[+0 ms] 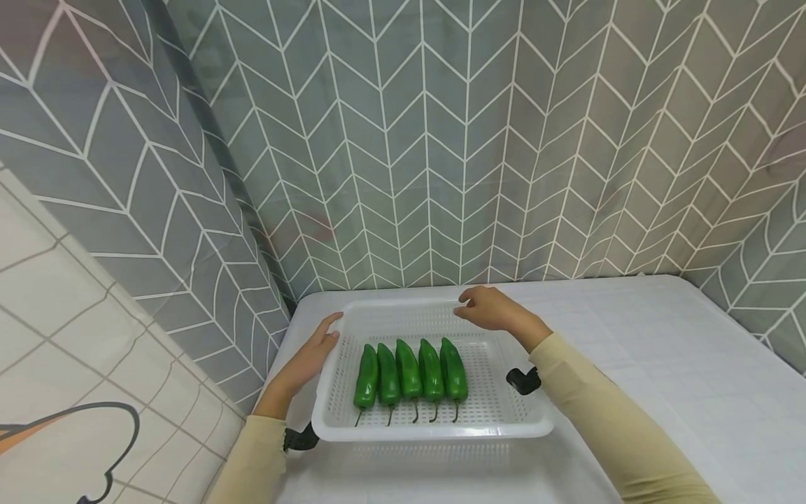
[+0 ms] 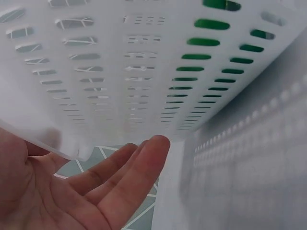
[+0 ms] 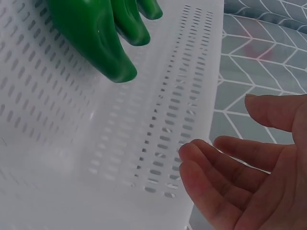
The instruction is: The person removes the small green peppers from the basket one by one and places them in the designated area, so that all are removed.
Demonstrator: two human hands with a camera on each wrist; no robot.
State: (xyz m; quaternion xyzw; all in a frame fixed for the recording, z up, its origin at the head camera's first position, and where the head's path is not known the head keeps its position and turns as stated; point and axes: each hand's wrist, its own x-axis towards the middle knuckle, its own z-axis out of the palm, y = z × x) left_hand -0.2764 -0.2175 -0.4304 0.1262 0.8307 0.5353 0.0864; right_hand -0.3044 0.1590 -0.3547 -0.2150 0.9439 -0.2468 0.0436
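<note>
Plainly, five long green peppers (image 1: 409,371) lie in the white perforated plastic basket (image 1: 434,433) toward the desk's (image 1: 667,357) left edge, tips toward its far edge. My right hand (image 1: 494,309), empty, loosely bent, lies far-right of them; my left hand (image 1: 310,358), fingers extended, is at the basket's left rim.

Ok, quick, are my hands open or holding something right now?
Left hand: open, fingers extended at the left rim of the white basket.
Right hand: open, holding nothing, near the basket's far rim.
</note>
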